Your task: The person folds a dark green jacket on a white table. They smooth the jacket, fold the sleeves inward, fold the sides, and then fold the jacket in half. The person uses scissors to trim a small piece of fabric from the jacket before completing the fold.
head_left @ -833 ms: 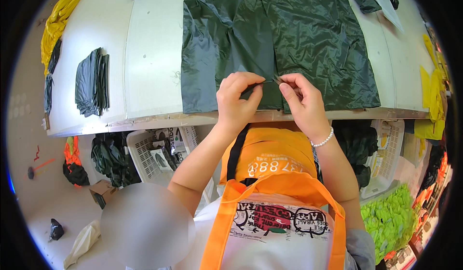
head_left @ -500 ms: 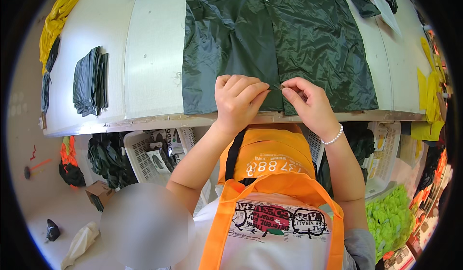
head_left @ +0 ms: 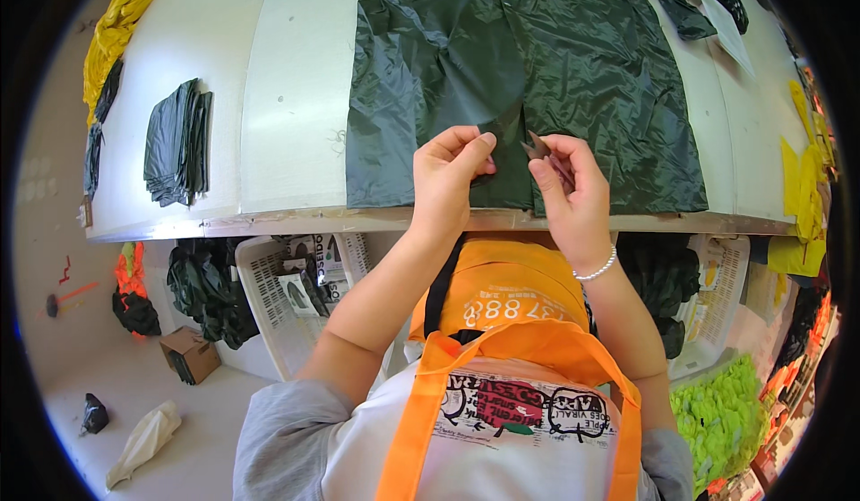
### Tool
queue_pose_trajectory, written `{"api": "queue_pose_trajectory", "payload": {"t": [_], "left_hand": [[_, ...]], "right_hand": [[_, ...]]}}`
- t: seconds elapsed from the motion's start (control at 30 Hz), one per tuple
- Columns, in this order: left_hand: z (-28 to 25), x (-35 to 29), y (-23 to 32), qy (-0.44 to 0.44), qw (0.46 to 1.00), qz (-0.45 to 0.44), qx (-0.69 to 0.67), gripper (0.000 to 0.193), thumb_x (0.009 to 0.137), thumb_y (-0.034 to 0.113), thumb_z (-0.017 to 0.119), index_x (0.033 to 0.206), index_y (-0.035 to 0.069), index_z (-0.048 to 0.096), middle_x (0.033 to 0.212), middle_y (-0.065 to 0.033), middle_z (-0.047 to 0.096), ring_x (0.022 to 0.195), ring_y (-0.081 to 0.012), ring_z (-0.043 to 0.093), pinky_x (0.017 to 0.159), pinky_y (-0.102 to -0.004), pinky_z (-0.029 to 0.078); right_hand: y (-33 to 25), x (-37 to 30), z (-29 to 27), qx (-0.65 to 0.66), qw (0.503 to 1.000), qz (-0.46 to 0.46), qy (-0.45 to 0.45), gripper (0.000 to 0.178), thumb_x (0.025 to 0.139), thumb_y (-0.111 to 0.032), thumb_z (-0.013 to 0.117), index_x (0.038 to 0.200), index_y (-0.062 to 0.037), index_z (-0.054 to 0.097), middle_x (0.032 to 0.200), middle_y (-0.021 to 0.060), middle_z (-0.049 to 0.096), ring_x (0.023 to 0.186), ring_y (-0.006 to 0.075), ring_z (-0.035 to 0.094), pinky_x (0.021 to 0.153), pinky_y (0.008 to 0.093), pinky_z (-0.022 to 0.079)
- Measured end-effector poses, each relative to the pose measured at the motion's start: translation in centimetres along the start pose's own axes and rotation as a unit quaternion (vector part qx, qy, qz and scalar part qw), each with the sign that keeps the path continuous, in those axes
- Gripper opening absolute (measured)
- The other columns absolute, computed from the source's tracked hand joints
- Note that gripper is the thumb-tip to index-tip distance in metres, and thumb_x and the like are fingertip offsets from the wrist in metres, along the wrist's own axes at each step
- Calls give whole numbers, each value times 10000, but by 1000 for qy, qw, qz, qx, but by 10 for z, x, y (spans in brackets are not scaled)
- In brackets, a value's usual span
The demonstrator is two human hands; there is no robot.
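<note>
Dark green shiny trousers (head_left: 618,80) lie spread on the white table, their legs pointing toward me and their hems near its front edge. Above the gap between the legs, my right hand (head_left: 573,183) grips small thread snips (head_left: 539,147), blades pointing up and left. The snips' blade tips stand apart from each other. Just to the left, my left hand (head_left: 452,170) is closed in a pinch, thumb against the bent forefinger. Anything between those fingers is too small to make out. The two hands do not touch.
A folded stack of dark green fabric (head_left: 177,143) lies left on the table (head_left: 296,98). Yellow fabric (head_left: 116,31) hangs at its far left. Below the edge stand white plastic baskets (head_left: 269,304); lime-green fabric (head_left: 721,416) is heaped at lower right. A small cardboard box (head_left: 190,355) sits on the floor.
My hands have drawn apart a little. The left hand turned so its thumb faces up, and the snips, mostly hidden before, now show in my right hand. The view shifted slightly.
</note>
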State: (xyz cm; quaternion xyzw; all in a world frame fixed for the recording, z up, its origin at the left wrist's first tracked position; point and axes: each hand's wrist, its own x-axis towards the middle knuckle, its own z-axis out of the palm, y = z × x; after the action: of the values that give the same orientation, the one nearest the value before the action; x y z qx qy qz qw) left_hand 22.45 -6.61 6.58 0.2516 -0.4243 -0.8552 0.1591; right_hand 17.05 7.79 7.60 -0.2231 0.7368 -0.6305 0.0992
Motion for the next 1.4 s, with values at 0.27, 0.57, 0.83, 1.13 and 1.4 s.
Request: {"api": "queue_pose_trajectory", "payload": {"t": [0.27, 0.57, 0.83, 1.13, 1.4], "left_hand": [[20, -9, 8, -30, 998, -17, -52, 48, 847, 53, 615, 823, 12, 607, 778, -34, 624, 713, -95, 609, 672, -239, 532], [18, -6, 0, -39, 995, -35, -89, 37, 852, 56, 601, 851, 21, 613, 818, -33, 629, 753, -104, 607, 691, -256, 530], [16, -5, 0, -46, 994, -37, -97, 50, 855, 59, 593, 877, 23, 618, 839, -44, 637, 763, -108, 606, 683, -256, 526], [12, -4, -2, -51, 996, -30, -71, 45, 868, 59, 565, 865, 34, 603, 869, -54, 646, 780, -124, 606, 690, -277, 523], [-1, 2, -5, -4, 1000, 6, -21, 41, 832, 61, 627, 811, 29, 611, 731, -17, 602, 654, -98, 576, 624, -227, 479]], "right_hand": [[-3, 6, 14, 37, 998, -26, 32, 180, 873, -68, 624, 1019, 9, 552, 927, 75, 597, 814, 114, 588, 716, 229, 481], [-3, 8, 6, 103, 993, 61, 5, 175, 888, -105, 619, 1006, 13, 566, 856, 29, 598, 754, 61, 552, 673, 194, 456], [-9, 10, 3, 47, 999, 15, -4, 170, 871, -85, 633, 988, 23, 572, 847, 52, 605, 751, 82, 568, 661, 212, 466], [-11, 12, 2, -8, 1000, 0, 6, 129, 862, -76, 640, 939, 16, 590, 819, 47, 613, 708, 87, 573, 638, 219, 468], [63, 2, -39, -196, 979, 36, -38, 395, 733, -159, 760, 1049, -16, 572, 977, 71, 593, 791, 147, 583, 720, 250, 477]]}}
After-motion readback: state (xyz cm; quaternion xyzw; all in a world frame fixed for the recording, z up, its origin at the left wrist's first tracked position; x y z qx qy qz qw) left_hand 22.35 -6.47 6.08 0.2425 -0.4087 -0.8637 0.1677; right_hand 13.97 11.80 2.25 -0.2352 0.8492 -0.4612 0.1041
